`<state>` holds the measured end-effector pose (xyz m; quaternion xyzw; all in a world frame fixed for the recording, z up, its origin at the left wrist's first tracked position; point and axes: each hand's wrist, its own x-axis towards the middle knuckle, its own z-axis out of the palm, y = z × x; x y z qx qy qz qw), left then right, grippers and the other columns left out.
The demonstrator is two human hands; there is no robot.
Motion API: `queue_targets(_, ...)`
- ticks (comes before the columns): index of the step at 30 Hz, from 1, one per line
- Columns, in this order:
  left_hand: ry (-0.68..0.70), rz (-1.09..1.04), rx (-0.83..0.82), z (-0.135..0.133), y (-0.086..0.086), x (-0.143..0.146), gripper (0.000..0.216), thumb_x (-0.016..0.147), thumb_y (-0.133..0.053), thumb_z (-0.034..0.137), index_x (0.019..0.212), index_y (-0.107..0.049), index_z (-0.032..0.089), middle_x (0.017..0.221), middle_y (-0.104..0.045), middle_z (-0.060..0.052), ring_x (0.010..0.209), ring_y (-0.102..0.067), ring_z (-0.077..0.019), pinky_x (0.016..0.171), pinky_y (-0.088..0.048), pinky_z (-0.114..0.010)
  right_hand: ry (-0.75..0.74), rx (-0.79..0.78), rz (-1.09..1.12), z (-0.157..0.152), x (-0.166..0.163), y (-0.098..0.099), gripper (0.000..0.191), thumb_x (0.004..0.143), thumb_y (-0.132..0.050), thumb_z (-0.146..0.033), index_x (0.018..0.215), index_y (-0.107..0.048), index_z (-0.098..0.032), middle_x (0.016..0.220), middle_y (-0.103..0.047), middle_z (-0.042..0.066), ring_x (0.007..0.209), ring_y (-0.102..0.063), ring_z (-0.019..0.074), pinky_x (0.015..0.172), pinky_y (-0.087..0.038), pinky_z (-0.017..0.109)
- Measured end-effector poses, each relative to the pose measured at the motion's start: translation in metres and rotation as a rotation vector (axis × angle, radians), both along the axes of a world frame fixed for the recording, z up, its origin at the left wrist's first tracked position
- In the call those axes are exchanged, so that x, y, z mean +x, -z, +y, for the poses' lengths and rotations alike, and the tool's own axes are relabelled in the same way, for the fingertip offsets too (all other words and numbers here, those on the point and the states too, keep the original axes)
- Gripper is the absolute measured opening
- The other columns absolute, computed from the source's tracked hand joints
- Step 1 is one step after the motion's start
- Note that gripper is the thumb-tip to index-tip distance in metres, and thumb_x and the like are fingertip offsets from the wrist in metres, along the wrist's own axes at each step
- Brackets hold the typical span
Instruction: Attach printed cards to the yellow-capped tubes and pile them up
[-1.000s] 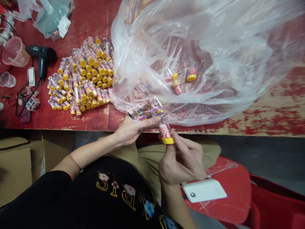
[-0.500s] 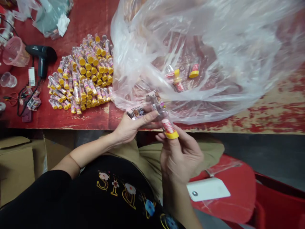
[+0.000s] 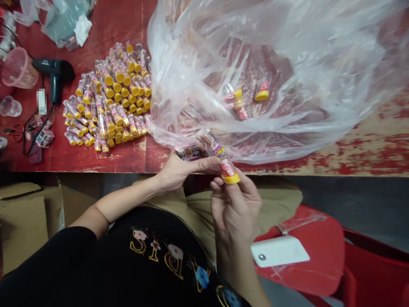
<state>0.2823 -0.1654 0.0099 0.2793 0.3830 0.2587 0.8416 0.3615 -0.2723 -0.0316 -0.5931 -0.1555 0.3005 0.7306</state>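
Observation:
My right hand [image 3: 236, 200] is closed round the yellow-capped end of a clear plastic tube [image 3: 229, 172] with red and white contents or print. A printed clear sleeve [image 3: 213, 145] sits around the tube's upper part and sticks out past its far end. My left hand [image 3: 182, 170] is closed on a few flat printed sleeves [image 3: 189, 152], its thumb pressed against the side of the tube. Just beyond my hands, a large clear plastic bag [image 3: 191, 76] holds several loose tubes [image 3: 262, 88]. To the left lies a pile of sleeved, yellow-capped tubes [image 3: 118, 91].
On the red table's left are a dark hair dryer [image 3: 55, 70], a pink basket [image 3: 19, 68], red-handled scissors or pliers [image 3: 14, 132] and a cable. A white phone [image 3: 279, 251] lies on a red stool [image 3: 319, 264] at my right. Cardboard boxes [image 3: 25, 217] stand below left.
The printed sleeve has slid down over the tube toward the yellow cap. My left thumb has moved right, along with the sleeves, closer to the cap.

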Motion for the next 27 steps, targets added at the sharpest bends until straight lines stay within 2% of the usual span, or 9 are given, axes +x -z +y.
queue_targets(2, 0.007, 0.023, 0.022, -0.001, 0.0, 0.0, 0.056, 0.057, -0.1, 0.047, 0.093, -0.075, 0.012, 0.099, -0.081, -0.012, 0.105, -0.076, -0.0288, 0.095, -0.059, -0.041, 0.049, -0.002, -0.011, 0.002, -0.001, -0.002, 0.024, 0.086, -0.083, -0.037, 0.106, -0.082, -0.024, 0.099, -0.078, 0.003, 0.066, -0.07, 0.0112, 0.064, -0.065, 0.029)
queue_targets(4, 0.047, 0.026, 0.016, -0.003, 0.0, 0.0, 0.059, 0.056, -0.1, 0.052, 0.093, -0.076, 0.012, 0.097, -0.08, -0.012, 0.104, -0.076, -0.0283, 0.094, -0.058, -0.041, 0.093, -0.025, -0.174, 0.003, 0.001, -0.006, 0.029, 0.087, -0.083, -0.033, 0.114, -0.081, -0.025, 0.1, -0.075, 0.004, 0.072, -0.071, 0.0127, 0.066, -0.065, 0.029)
queue_targets(7, 0.095, -0.003, 0.017, -0.004, 0.0, -0.003, 0.06, 0.055, -0.1, 0.053, 0.092, -0.077, 0.013, 0.093, -0.079, -0.01, 0.097, -0.074, -0.0246, 0.092, -0.058, -0.039, 0.033, -0.058, -0.453, 0.005, 0.009, -0.013, 0.036, 0.087, -0.082, -0.028, 0.123, -0.079, -0.028, 0.105, -0.069, 0.005, 0.086, -0.07, 0.0158, 0.074, -0.063, 0.032)
queue_targets(10, 0.094, 0.017, 0.028, -0.007, -0.001, -0.007, 0.058, 0.051, -0.102, 0.05, 0.087, -0.075, 0.014, 0.086, -0.075, -0.005, 0.083, -0.07, -0.0181, 0.087, -0.059, -0.038, 0.0, -0.076, -0.622, 0.006, 0.015, -0.018, 0.026, 0.089, -0.08, -0.025, 0.114, -0.083, -0.028, 0.097, -0.066, 0.004, 0.089, -0.068, 0.0164, 0.077, -0.059, 0.033)
queue_targets(13, 0.12, 0.041, 0.023, -0.011, 0.0, -0.011, 0.059, 0.048, -0.103, 0.05, 0.084, -0.074, 0.014, 0.082, -0.072, -0.003, 0.076, -0.067, -0.0151, 0.083, -0.059, -0.037, 0.029, -0.065, -0.671, 0.007, 0.016, -0.02, 0.019, 0.088, -0.08, -0.024, 0.107, -0.084, -0.026, 0.091, -0.066, 0.003, 0.084, -0.065, 0.0157, 0.068, -0.055, 0.029)
queue_targets(17, 0.142, 0.041, 0.018, -0.015, 0.003, -0.016, 0.06, 0.047, -0.103, 0.05, 0.084, -0.072, 0.014, 0.079, -0.07, -0.001, 0.074, -0.065, -0.0144, 0.079, -0.059, -0.034, 0.011, -0.075, -0.717, 0.007, 0.012, -0.02, 0.017, 0.089, -0.08, -0.025, 0.105, -0.084, -0.024, 0.09, -0.068, 0.004, 0.082, -0.066, 0.0155, 0.064, -0.053, 0.028)
queue_targets(21, 0.141, 0.046, 0.02, -0.014, 0.005, -0.019, 0.06, 0.048, -0.102, 0.051, 0.085, -0.073, 0.014, 0.079, -0.07, -0.001, 0.075, -0.065, -0.0143, 0.08, -0.059, -0.035, 0.02, -0.107, -0.71, 0.007, 0.009, -0.018, 0.015, 0.09, -0.08, -0.028, 0.104, -0.084, -0.025, 0.088, -0.069, 0.003, 0.081, -0.067, 0.0153, 0.066, -0.055, 0.03)
queue_targets(27, 0.131, 0.058, -0.003, -0.011, 0.008, -0.021, 0.062, 0.047, -0.102, 0.053, 0.086, -0.074, 0.013, 0.084, -0.073, -0.004, 0.073, -0.066, -0.0144, 0.077, -0.059, -0.035, 0.007, -0.054, -0.726, 0.01, 0.009, -0.016, 0.02, 0.089, -0.081, -0.024, 0.109, -0.084, -0.027, 0.091, -0.07, 0.003, 0.084, -0.068, 0.0167, 0.073, -0.059, 0.034)
